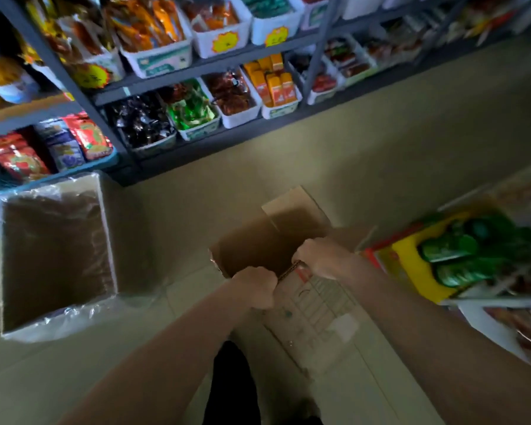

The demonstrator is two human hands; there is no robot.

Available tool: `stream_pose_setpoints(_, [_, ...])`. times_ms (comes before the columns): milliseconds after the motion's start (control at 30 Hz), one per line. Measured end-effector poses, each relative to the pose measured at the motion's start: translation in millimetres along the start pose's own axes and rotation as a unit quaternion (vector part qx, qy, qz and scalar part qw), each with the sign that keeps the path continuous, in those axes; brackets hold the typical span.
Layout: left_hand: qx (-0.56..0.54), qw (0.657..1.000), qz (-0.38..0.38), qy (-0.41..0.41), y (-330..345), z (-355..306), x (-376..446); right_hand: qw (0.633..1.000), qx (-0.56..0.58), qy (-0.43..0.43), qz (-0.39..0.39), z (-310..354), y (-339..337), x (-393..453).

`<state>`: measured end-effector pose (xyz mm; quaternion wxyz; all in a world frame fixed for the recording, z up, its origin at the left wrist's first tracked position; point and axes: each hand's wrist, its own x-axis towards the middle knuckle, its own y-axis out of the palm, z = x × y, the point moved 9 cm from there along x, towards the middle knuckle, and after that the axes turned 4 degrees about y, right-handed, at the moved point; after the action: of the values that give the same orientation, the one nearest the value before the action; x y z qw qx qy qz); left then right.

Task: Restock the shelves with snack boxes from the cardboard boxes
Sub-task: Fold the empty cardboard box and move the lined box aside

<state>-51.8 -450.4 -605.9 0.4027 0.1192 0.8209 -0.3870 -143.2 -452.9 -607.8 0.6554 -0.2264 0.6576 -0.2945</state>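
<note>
Two hands, the left hand (pixel 256 286) and right hand (pixel 321 256), each curl tight round the near rim of one open cardboard box (pixel 258 246) on the floor (pixel 380 142) (interior blurred); a second, plastic-lined carton (pixel 56 256) stands well apart.

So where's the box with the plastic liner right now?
The plastic-lined cardboard box sits open on the floor at the left of the head view, just below the shelves, left of the cardboard box both hands hold.

I am standing in a small shop: grey metal shelving (pixel 178 93) before me holds white plastic bins (pixel 163 61) of bright packaged snacks, with yellow starburst price tags (pixel 225 42) on their fronts.
</note>
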Motion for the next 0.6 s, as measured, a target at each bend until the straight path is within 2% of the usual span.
stream_pose_setpoints(200, [0.052, 0.998, 0.030, 0.035, 55, -141, 15, 0.997, -0.033, 0.049, -0.051, -77, 106, -111])
stream_pose_setpoints(300, [0.083, 0.994, 0.019, 0.074, 89, -231, 13, 0.995, -0.023, 0.071, -0.067, -112, 159, -186])
stream_pose_setpoints(467, [0.104, 0.982, 0.055, 0.148, 188, -384, 26, 0.988, 0.043, 0.144, -0.043, -172, 288, -317])
stream_pose_setpoints(600, [0.135, 0.968, 0.081, 0.198, 267, -489, 30, 0.961, 0.160, 0.224, -0.026, -205, 386, -400])
